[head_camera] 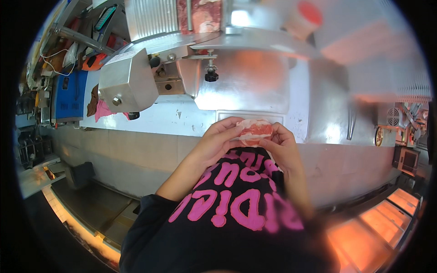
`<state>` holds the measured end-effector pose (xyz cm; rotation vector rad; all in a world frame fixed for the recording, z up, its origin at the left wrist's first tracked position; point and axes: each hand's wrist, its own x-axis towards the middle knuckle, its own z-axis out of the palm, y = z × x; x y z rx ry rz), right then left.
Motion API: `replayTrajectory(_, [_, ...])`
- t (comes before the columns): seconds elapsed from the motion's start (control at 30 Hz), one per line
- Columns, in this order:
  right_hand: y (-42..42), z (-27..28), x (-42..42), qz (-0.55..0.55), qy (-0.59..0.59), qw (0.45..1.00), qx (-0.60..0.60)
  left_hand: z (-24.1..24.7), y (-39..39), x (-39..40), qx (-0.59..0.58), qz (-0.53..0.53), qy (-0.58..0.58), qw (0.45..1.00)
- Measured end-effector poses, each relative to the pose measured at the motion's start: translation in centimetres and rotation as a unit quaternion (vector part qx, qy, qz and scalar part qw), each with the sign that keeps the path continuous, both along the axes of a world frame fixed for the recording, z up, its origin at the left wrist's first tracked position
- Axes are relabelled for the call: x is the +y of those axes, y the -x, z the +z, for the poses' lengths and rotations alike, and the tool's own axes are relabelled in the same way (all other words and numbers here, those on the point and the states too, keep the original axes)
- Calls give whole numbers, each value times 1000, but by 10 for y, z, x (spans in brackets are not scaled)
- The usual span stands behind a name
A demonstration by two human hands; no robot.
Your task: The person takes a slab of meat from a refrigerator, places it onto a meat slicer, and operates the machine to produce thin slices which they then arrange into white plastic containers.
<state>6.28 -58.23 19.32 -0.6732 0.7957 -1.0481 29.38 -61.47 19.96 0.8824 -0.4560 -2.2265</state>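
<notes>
A thin slice of raw meat (256,132), red with white fat along its edge and a pale band across it, is held up close to my body. My left hand (223,136) grips its left side between thumb and fingers. On the right side, my right hand (279,141) pinches the slice's edge. Just beyond the slice lies a white tray (239,113), largely hidden by the meat and hands. A metal meat slicer (131,82) stands past the tray, and a larger block of raw meat (206,17) rests on its ridged carriage.
Black knobs (211,76) stick out from the slicer toward me. Left of it are a pink cloth (103,111) and a blue metal box (70,95). Metal tongs (351,123) lie on the steel counter at right. A red-topped container (309,15) stands at the back right.
</notes>
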Motion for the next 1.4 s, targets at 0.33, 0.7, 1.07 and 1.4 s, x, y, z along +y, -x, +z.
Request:
replayTrajectory(0.33, [3,1,-10,-48,-109,993,23,-2,4,7,-184,-87,122,971])
replayTrajectory(0.7, [8,5,-9,15,275,815,509,0,9,-10,-526,-123,325,776])
replayTrajectory(1.07, [16,2,-1,44,334,651,680,8,6,8,-600,-52,435,669])
replayTrajectory(1.4, [16,1,-34,155,444,624,624,-35,-32,-58,-649,9,529,546])
